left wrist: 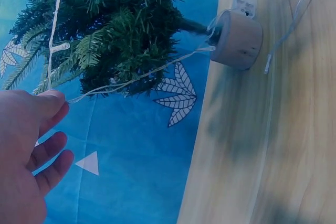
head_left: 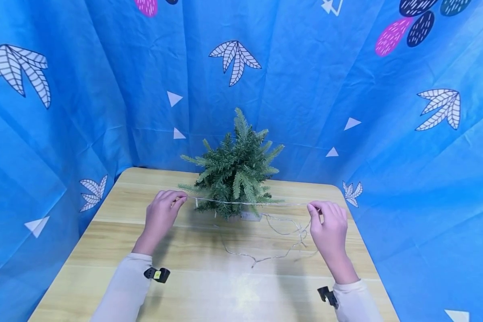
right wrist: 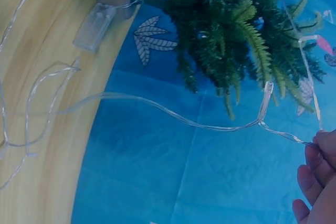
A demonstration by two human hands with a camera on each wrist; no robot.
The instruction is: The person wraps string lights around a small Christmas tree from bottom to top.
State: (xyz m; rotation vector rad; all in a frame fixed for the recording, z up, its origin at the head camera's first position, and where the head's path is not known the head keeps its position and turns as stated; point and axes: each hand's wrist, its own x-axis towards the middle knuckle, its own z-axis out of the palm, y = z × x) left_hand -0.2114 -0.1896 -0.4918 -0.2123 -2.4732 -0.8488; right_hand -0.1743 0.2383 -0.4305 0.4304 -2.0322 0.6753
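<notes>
L. hand (head_left: 163, 214) & R. hand (head_left: 330, 226) pinching clear-wire light string (head_left: 241, 203); bushy green tree (head_left: 235, 165) beyond both; prob. positioning step; next needs slack.

blue cloth (head_left: 298, 94) hangs behind a wooden table (head_left: 209, 286).

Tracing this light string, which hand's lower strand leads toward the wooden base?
The left hand; from the right hand, the slack strand trails onto the table.

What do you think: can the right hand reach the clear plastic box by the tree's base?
Probably yes: nothing covers the plastic box, though the right hand pinches the light string and might need to release it.
</notes>
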